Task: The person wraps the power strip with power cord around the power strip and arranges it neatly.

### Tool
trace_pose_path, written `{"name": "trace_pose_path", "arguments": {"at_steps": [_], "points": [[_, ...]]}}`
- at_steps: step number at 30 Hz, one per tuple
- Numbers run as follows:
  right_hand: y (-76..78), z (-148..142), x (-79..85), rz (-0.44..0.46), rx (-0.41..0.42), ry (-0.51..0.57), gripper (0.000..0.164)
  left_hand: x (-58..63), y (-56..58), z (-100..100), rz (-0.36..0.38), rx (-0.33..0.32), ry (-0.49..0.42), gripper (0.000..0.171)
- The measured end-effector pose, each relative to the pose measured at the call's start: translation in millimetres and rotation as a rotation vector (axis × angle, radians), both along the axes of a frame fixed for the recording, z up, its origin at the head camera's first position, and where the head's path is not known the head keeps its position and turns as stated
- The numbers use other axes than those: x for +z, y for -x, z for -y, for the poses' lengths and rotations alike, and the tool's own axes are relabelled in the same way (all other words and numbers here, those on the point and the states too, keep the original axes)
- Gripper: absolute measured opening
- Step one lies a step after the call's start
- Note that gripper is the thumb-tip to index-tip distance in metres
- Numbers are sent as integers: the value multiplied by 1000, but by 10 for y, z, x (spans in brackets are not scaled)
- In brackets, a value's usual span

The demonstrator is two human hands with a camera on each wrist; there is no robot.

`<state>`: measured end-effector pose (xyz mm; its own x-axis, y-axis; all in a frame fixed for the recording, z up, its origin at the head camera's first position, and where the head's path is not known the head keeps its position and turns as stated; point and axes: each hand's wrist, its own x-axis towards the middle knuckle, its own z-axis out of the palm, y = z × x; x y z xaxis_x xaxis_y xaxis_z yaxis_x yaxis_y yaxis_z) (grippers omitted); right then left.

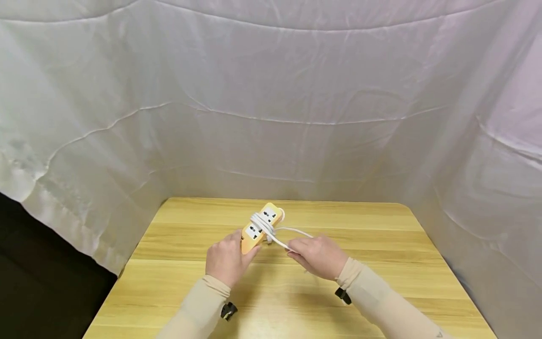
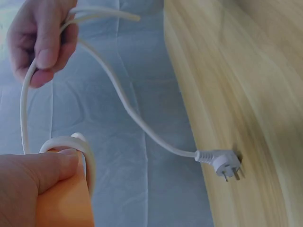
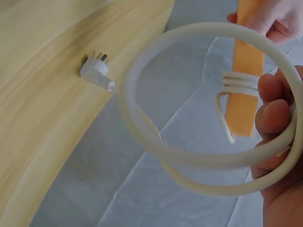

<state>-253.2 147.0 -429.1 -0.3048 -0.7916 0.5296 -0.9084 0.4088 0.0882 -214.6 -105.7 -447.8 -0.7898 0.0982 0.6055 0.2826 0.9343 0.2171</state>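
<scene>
An orange power strip (image 1: 250, 238) with white socket faces is tilted above the table, gripped at its near end by my left hand (image 1: 226, 257). Several turns of white cord (image 1: 262, 224) wrap around its middle. To the right, my right hand (image 1: 318, 255) pinches the cord, which stretches across from the strip. In the right wrist view, a loose loop of cord (image 3: 189, 161) hangs from the right fingers. The white plug (image 2: 226, 164) at the cord's end shows its pins and lies against the wooden surface in the left wrist view.
A wooden table (image 1: 360, 226) lies under both hands. Pale grey fabric (image 1: 296, 150) hangs behind it and along both sides. Black wristbands (image 1: 228, 311) show at both wrists. At the lower left is a dark area (image 1: 42, 273).
</scene>
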Motion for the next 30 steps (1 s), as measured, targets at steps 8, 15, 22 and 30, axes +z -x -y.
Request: {"name": "trace_pose_path", "arguments": {"at_steps": [8,15,22,30], "points": [[-69,17,-112,122,-4,8,15,103,31,91,-1,20,-64,57],[-141,38,-191,351,4,48,18,147,39,133,-7,9,-115,55],[-141,5,-264,366,-45,31,18,196,31,173,-19,-1,-142,58],[-152,-103,-322,314,-90,16,30,260,-24,271,-4,-7,-186,57]]}}
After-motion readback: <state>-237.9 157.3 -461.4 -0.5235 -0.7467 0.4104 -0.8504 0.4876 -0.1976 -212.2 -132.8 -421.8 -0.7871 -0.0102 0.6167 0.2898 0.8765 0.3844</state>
